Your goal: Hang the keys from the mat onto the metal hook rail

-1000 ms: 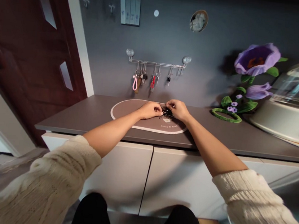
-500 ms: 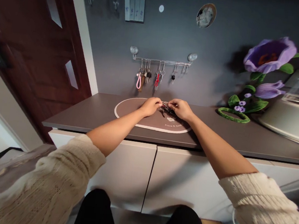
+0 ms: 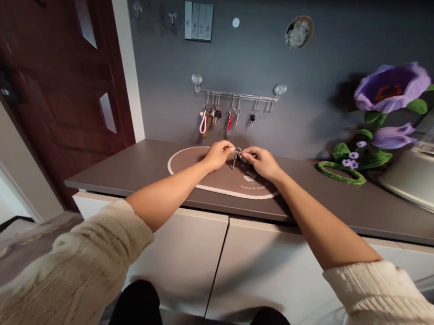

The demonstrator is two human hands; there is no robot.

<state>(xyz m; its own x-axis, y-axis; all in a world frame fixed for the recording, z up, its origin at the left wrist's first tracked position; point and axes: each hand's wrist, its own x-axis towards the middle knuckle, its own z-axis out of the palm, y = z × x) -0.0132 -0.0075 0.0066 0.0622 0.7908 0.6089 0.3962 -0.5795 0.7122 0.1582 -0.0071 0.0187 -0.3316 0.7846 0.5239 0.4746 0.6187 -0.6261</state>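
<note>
Since the earlier frame, the key ring [image 3: 238, 150] has been brought into clearer view, and a single key [image 3: 234, 161] is now seen hanging apart from the dark bunch [image 3: 248, 168] — attention, it seems, has been narrowed to the ring. The ring's near side is pinched tightly by the left hand [image 3: 219, 155]; the bunch is gripped just as closely by the right hand [image 3: 263, 163]. Ring and key are held between the two, above the mat [image 3: 187, 165] — whether the bunch touches it cannot be told.
</note>
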